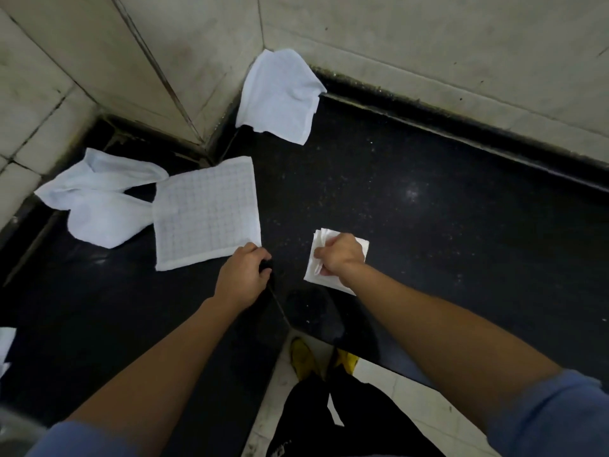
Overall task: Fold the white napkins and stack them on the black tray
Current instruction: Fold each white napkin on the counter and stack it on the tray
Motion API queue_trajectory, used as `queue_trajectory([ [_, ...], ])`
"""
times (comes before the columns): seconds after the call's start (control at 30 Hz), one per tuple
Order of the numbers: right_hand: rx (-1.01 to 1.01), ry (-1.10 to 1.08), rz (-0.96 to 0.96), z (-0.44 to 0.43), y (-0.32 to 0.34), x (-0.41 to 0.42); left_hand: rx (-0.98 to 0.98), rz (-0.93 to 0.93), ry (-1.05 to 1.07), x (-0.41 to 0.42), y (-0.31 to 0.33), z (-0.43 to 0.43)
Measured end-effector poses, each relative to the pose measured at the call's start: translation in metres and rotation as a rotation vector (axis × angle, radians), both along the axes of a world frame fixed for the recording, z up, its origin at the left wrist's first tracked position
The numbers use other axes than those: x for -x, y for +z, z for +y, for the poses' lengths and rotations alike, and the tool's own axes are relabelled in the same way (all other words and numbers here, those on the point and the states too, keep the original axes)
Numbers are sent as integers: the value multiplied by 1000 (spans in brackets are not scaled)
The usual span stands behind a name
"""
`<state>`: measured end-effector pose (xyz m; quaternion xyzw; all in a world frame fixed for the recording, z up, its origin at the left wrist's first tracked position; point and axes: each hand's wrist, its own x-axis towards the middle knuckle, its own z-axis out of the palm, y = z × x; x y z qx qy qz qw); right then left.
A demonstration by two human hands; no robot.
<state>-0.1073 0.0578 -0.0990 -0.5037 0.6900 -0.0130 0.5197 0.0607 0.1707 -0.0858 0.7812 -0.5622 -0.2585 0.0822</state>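
Note:
A flat white napkin (206,212) with a faint grid pattern lies spread on the black counter (428,225). My left hand (245,275) sits at its near right corner with the fingers curled over something dark that I cannot make out. My right hand (339,255) grips a small folded white napkin (318,268) and holds it on the counter. Two crumpled napkins (99,199) lie at the left, and another napkin (280,94) leans in the wall corner. No black tray stands out against the dark counter.
Tiled walls (428,44) close the counter at the back and left. The counter's front edge forms an inner corner near my yellow shoes (303,357) on the pale floor. A bit of white cloth (6,344) shows at the far left edge.

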Motion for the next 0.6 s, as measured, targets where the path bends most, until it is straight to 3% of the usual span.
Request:
queue_trajectory([
  [0.1, 51, 157, 101, 4, -4, -3, 13, 6, 3, 5, 1, -1],
  [0.2, 140, 254, 73, 0, 5, 4, 80, -13, -85, 20, 7, -9],
  [0.33, 695, 674, 252, -4, 10, 40, 111, -127, -353, 46, 9, -29],
  [0.4, 859, 875, 317, 1, -3, 63, 69, -182, -466, 55, 6, -41],
  [0.5, 844, 1034, 412, 16, -22, 91, -85, -236, -558, 55, -3, -52],
  [0.6, 740, 1010, 457, 20, -28, 104, -173, -212, -540, 50, -7, -48],
])
